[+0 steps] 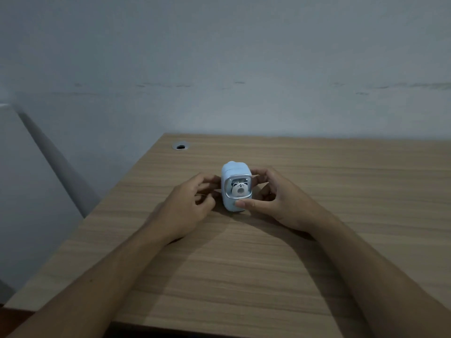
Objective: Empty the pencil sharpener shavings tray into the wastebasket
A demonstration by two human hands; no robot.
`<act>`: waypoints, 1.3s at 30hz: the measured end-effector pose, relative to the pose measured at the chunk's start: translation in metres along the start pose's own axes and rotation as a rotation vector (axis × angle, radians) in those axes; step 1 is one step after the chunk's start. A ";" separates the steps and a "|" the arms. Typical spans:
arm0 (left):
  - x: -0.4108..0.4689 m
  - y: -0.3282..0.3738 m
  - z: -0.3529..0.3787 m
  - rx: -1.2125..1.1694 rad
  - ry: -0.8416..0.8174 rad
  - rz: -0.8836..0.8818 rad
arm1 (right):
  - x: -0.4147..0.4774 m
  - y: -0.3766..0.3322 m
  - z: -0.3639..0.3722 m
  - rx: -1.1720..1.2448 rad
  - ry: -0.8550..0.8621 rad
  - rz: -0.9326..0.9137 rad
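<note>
A small light-blue pencil sharpener [235, 175] with a bear figure behind a clear front window stands upright on the wooden desk [244, 264]. My left hand [188, 206] rests against its left side, fingers curled toward it. My right hand [271, 198] wraps its right side, with the thumb pressed on the lower front where the shavings tray sits. The tray is closed in the body. No wastebasket is in view.
A round cable hole [180, 146] sits near the desk's far left corner. A pale wall rises behind the desk. The desk's left edge drops off beside a white panel [29, 179] at the left.
</note>
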State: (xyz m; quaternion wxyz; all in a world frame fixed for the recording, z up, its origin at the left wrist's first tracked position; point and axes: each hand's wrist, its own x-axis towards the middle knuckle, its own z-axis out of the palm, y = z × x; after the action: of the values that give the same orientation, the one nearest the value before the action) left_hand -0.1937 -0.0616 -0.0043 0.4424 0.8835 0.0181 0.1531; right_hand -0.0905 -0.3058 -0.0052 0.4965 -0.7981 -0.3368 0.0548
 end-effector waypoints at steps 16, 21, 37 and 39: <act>0.132 0.007 0.047 -0.244 -0.114 -0.037 | 0.101 0.033 -0.014 0.021 0.302 -0.044; 0.190 0.002 0.060 -0.255 -0.109 -0.055 | 0.150 0.060 -0.033 -0.041 0.334 -0.052; 0.261 -0.007 0.088 -0.054 -0.143 0.033 | 0.206 0.101 -0.057 -0.216 0.308 0.021; 0.257 -0.007 0.090 0.033 -0.135 0.070 | 0.204 0.102 -0.055 -0.231 0.310 0.033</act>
State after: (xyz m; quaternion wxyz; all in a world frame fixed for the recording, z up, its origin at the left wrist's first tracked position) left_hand 0.0773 -0.0838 0.0049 0.4224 0.8991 -0.0401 0.1080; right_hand 0.1385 -0.2553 -0.0120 0.4468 -0.8540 -0.2473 -0.0996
